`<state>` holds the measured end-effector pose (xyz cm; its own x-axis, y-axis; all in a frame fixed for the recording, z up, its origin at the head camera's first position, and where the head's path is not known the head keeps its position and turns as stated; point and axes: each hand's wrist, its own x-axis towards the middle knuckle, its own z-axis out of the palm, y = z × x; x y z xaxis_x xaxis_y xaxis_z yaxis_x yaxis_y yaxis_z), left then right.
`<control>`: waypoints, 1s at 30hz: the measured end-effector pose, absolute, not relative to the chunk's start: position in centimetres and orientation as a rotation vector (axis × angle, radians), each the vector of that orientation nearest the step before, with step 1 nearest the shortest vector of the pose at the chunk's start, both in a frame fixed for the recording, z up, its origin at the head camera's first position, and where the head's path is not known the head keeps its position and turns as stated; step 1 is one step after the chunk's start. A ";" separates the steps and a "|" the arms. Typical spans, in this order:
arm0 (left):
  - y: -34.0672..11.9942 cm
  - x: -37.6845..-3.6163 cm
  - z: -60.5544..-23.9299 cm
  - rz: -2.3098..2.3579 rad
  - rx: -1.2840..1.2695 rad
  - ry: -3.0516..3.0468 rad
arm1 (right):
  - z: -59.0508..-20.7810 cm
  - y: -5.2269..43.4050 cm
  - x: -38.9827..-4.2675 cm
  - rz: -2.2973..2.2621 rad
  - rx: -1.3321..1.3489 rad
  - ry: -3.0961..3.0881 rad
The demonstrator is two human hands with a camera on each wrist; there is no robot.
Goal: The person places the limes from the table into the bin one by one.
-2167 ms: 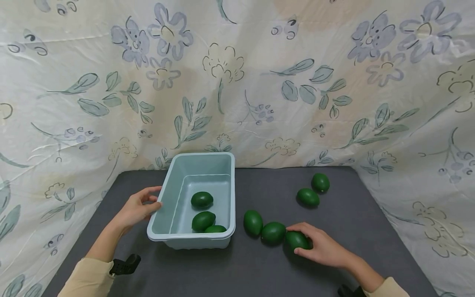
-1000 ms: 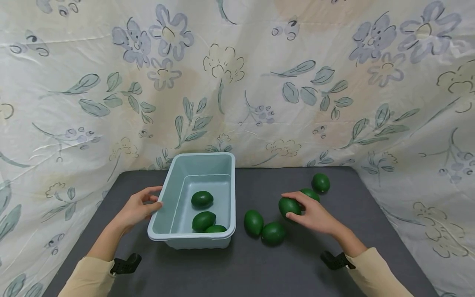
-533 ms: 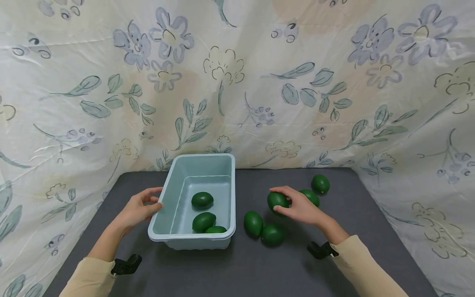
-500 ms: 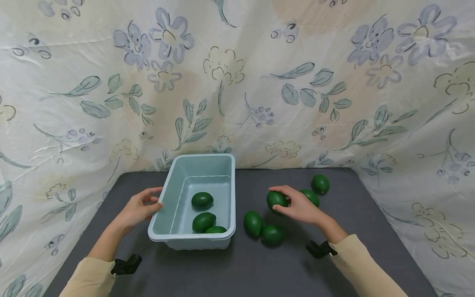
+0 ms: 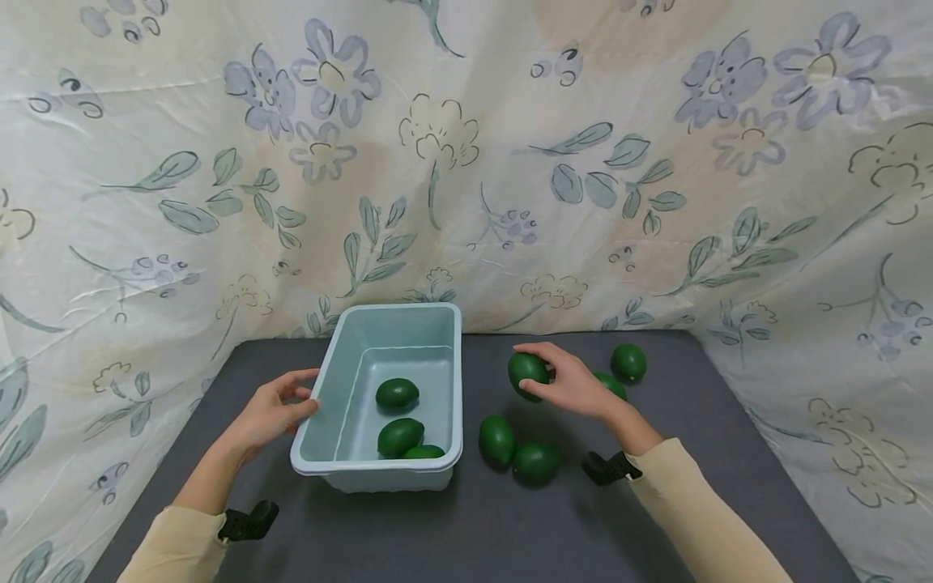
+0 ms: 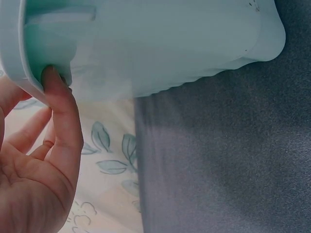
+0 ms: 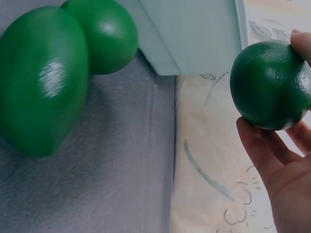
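Floral cloth backs the grey worktop, your L hand pinching the L rim of the bin, prob. to steady it, & your R hand gripping a green fruit aloft, R of the bin, twd back edge.

A cream cloth hangs beyond the far edge of the dark grey counter and falls past its left and right edges, printed with lavender blossoms and grey-green leaves. Light creases cross it, with a faint sheen; soft shadows dim the counter's finely textured surface.
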<state>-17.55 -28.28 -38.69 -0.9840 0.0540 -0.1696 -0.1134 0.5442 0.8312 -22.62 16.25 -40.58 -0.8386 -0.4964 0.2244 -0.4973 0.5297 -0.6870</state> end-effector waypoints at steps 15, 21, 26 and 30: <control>-28.2 -17.7 -38.8 1.430 -0.047 2.593 | -38.1 13.5 -24.4 1.264 0.943 -2.725; -28.2 -17.7 -38.7 1.430 -0.048 2.601 | -37.1 12.6 -24.8 1.278 0.987 -2.718; -28.3 -17.7 -38.7 1.432 -0.042 2.604 | -36.4 11.6 -25.6 1.303 1.005 -2.727; -28.3 -17.7 -38.7 1.426 -0.050 2.604 | -36.1 10.6 -26.0 1.309 1.006 -2.730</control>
